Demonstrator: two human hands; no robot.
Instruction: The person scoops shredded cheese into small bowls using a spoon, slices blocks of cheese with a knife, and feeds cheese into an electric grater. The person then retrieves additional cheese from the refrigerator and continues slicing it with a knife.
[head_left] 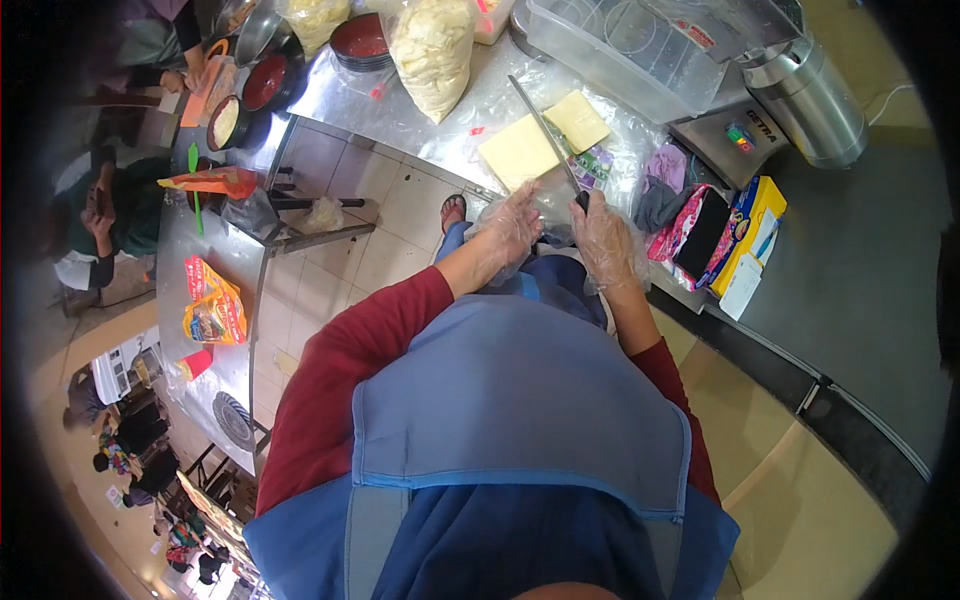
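Note:
My right hand (606, 240), in a clear plastic glove, is wrapped round the dark handle of a long knife (538, 112). The blade points up and away to the left, over pale yellow blocks. The larger block (520, 152) lies left of the blade and a smaller block (577, 122) lies to its right, both on a plastic wrapper (592, 165) with purple and green print. My left hand (515, 222), gloved too, is at the near edge of the larger block; whether its fingers hold anything is hard to make out.
Behind the blocks stand a bag of pale shredded food (430, 60), dark bowls (362, 42) and a clear plastic bin (640, 50). To the right are a steel machine (735, 135), cloths (660, 195) and a yellow box (752, 230). Other people's hands show at the left.

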